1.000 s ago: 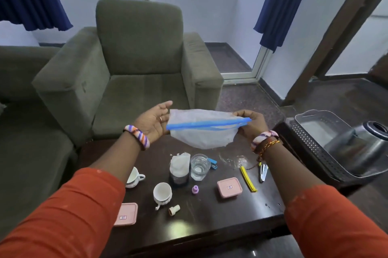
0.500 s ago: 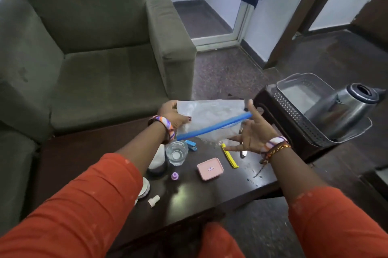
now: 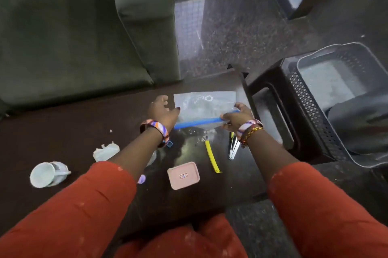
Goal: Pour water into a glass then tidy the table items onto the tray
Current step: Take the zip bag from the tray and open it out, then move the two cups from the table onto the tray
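Note:
A clear zip bag [image 3: 206, 103] with a blue seal strip hangs low over the dark table [image 3: 63, 131], near its far right corner. My left hand [image 3: 162, 113] holds the bag's left edge with the thumb on the plastic. My right hand [image 3: 237, 117] pinches the right end of the blue strip. The grey perforated tray [image 3: 315, 62] sits on a dark stool to the right, with the blurred steel kettle [image 3: 357, 117] inside it. My left forearm hides the water glass.
Scattered on the table are a tipped white cup [image 3: 47, 173], a crumpled tissue [image 3: 106, 150], a pink lid [image 3: 183, 175], a yellow strip [image 3: 212, 159], metal tweezers [image 3: 233, 149] and a purple cap [image 3: 141, 179]. A green armchair [image 3: 84, 37] stands behind the table.
The view has tipped downward. The bag has dropped from chest height to just above the table, and my right hand has closed on the blue strip's right end.

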### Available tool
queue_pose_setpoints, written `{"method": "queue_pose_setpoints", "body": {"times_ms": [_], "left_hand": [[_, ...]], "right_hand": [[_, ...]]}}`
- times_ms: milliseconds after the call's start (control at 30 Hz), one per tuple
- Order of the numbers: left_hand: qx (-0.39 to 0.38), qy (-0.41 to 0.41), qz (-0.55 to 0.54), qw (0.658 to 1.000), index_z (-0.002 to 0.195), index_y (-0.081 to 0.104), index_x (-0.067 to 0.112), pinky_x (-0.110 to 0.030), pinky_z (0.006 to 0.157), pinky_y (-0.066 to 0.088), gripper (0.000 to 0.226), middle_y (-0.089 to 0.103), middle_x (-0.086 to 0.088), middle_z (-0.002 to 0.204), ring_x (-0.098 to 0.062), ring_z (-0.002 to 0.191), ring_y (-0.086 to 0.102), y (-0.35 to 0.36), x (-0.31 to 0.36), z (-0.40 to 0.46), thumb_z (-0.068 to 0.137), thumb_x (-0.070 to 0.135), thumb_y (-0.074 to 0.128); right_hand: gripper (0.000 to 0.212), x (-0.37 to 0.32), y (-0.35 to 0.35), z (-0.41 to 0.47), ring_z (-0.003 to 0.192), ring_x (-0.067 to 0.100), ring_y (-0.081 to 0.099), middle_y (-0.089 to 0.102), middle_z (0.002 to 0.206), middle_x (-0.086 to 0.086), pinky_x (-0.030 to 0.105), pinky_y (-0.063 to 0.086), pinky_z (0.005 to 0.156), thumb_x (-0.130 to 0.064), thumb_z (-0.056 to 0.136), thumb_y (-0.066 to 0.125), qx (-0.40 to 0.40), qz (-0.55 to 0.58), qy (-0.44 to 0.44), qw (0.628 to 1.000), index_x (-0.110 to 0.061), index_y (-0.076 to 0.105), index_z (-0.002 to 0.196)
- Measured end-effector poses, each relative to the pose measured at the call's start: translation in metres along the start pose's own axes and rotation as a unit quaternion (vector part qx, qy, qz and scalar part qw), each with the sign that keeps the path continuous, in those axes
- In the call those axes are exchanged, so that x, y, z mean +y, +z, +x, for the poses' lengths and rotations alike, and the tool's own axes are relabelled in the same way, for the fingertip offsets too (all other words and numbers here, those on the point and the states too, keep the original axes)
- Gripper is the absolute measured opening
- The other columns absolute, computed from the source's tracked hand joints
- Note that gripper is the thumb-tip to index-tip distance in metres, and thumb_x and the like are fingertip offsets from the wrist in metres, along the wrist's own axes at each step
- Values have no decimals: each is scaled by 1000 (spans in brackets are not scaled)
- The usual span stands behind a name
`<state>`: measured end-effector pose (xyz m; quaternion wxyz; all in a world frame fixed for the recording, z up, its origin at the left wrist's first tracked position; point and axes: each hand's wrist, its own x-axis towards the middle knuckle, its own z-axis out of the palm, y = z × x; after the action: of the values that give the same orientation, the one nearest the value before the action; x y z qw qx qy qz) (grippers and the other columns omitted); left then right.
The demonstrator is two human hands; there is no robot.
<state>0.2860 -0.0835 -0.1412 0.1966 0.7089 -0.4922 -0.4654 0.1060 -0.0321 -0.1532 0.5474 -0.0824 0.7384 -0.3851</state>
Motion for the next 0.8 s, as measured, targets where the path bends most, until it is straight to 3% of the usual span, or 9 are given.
{"method": "queue_pose_setpoints", "body": {"times_ms": [67, 133, 167, 233, 300, 333, 467, 667, 800], "left_hand": [[-42, -18, 9, 999, 119, 56, -2, -32, 88, 50, 37, 65, -16, 104, -25, 93, 60, 6, -13, 8, 83, 4, 61], [-99, -47, 15, 994, 116, 57, -6, -20, 64, 53, 31, 60, -7, 78, -21, 77, 56, 8, -23, 10, 85, 0, 56], [-114, -61, 19, 991, 116, 57, -7, -13, 51, 49, 30, 56, -2, 72, -19, 68, 54, 7, -27, 10, 86, -1, 55], [-115, -88, 19, 989, 117, 56, -6, -7, 38, 43, 30, 54, 2, 70, -11, 61, 53, 4, -33, 8, 88, -1, 53], [-107, -106, 1, 989, 117, 55, -6, -7, 37, 44, 30, 54, 1, 70, -5, 52, 59, -1, -37, 5, 88, -1, 53], [-104, -111, -10, 988, 118, 54, -7, -8, 37, 45, 30, 54, 0, 70, 0, 45, 60, -4, -38, 4, 88, -1, 53], [-86, -108, -63, 988, 118, 54, -7, -8, 37, 46, 30, 54, -1, 71, 10, 35, 56, -27, -37, -3, 89, 0, 53], [-15, -91, -160, 983, 112, 56, -5, -11, 39, 48, 23, 56, -2, 73, 7, 37, 58, -86, -60, -22, 89, -2, 52], [25, -84, -204, 975, 95, 58, 8, -11, 41, 50, 12, 59, -1, 75, 2, 45, 60, -138, -94, -42, 88, -1, 53]], "right_hand": [[53, 6, 7, 17, 70, 24, 54, 54, 89, 13, 34, 56, 66, 16, 84, 52, -21, -17, 32, 999, -4, 40, 131], [48, 13, 14, 31, 67, 22, 59, 57, 96, 16, 22, 53, 44, 11, 86, 53, -49, -56, 65, 995, -7, 41, 129], [44, 17, 16, 36, 65, 20, 63, 58, 95, 15, 22, 52, 41, 5, 86, 56, -52, -100, 74, 991, -10, 42, 125], [45, 21, 16, 42, 80, 21, 69, 60, 102, 17, 33, 60, 65, -10, 80, 67, -51, -190, 74, 978, -8, 46, 120], [47, 14, 14, 36, 102, 29, 61, 60, 104, 15, 41, 52, 92, -19, 77, 71, -29, -301, 52, 952, -7, 48, 116], [43, 10, 13, 31, 105, 31, 58, 59, 104, 14, 39, 48, 96, -19, 79, 70, -11, -341, 36, 939, -8, 48, 115], [65, 0, 20, 16, 126, 38, 45, 43, 137, 20, 38, 40, 101, -17, 80, 67, 50, -422, -51, 904, -3, 35, 136], [59, 22, 80, -32, 126, 36, 44, 47, 133, 22, 33, 35, 103, -12, 80, 63, -13, -473, -203, 857, -4, 42, 134], [42, 51, 133, -79, 116, 32, 54, 55, 127, 17, 34, 41, 97, -9, 83, 58, -56, -436, -270, 856, -5, 54, 125]]}}
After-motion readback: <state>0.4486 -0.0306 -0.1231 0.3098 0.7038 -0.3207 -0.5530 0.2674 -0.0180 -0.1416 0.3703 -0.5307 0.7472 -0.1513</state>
